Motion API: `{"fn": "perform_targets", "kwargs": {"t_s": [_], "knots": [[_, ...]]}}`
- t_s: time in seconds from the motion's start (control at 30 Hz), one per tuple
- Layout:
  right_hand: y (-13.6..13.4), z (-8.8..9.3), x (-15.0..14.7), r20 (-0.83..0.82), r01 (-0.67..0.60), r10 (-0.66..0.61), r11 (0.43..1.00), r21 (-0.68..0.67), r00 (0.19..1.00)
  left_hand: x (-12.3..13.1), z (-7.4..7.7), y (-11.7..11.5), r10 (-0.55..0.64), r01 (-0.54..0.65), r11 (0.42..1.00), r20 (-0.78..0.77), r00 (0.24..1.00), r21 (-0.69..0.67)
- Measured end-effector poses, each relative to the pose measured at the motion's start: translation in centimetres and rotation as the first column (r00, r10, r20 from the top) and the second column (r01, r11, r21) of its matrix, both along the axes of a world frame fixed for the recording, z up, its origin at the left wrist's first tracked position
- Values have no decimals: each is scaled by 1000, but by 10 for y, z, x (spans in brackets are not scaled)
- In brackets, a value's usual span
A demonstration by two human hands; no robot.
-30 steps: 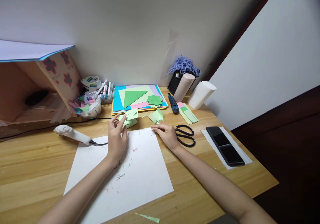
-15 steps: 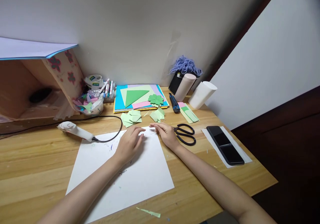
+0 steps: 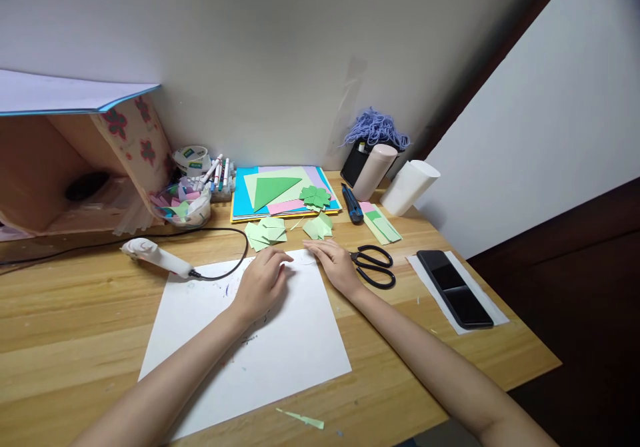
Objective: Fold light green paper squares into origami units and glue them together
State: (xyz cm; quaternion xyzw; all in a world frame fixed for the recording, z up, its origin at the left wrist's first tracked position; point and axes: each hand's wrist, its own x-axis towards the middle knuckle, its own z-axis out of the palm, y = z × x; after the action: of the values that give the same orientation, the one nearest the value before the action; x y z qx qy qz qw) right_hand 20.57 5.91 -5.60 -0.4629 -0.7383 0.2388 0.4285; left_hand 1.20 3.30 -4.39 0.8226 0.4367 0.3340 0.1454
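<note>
My left hand point(image 3: 263, 282) rests over the upper part of a white sheet of paper point(image 3: 295, 350), fingers loosely bent and thumb apart, with nothing visible in it. At the sheet's top right corner lies my right hand point(image 3: 336, 266), its fingers stretched out and holding nothing I can see. Black-handled scissors point(image 3: 375, 267) lie just right of that hand, their blades partly hidden by it. Beyond my fingertips are two groups of pale green paper pieces, one on the left point(image 3: 265, 233) and one on the right point(image 3: 319, 226).
A white glue gun point(image 3: 157, 257) with a black cord lies left of the sheet. Behind are coloured papers point(image 3: 243, 194) with a green paper flower point(image 3: 315, 197), a utility knife point(image 3: 352, 204) and two upright rolls. On the right lies a phone point(image 3: 454, 288); a green scrap point(image 3: 303, 419) is in front.
The whole view has shifted slightly, so things appear a little to the right. Both hands keep nearly the same place and pose; the left fingers look slightly more curled.
</note>
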Motion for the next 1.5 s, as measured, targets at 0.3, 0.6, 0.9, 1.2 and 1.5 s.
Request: {"fn": "perform_targets", "kwargs": {"t_s": [0.3, 0.6, 0.9, 1.2, 1.5], "knots": [[-3, 6, 1, 67, -30, 30, 1000, -7, 997, 1, -1, 1, 21, -20, 999, 17, 1000, -29], [-2, 10, 2, 97, -133, 131, 991, 17, 987, 0, 0, 0, 35, -33, 998, 26, 999, -46], [7, -1, 6, 147, 282, -309, 943, 177, 940, -1, -1, 0, 35, -33, 998, 45, 998, -48], [-5, 7, 3, 110, 18, -62, 930, 366, 992, -1, 15, -5, 205, -142, 969, 329, 922, -204], [-47, 15, -54, 375, -565, 426, 678, 469, 823, -70, 50, -36, 452, -258, 829, 324, 831, -497]]}}
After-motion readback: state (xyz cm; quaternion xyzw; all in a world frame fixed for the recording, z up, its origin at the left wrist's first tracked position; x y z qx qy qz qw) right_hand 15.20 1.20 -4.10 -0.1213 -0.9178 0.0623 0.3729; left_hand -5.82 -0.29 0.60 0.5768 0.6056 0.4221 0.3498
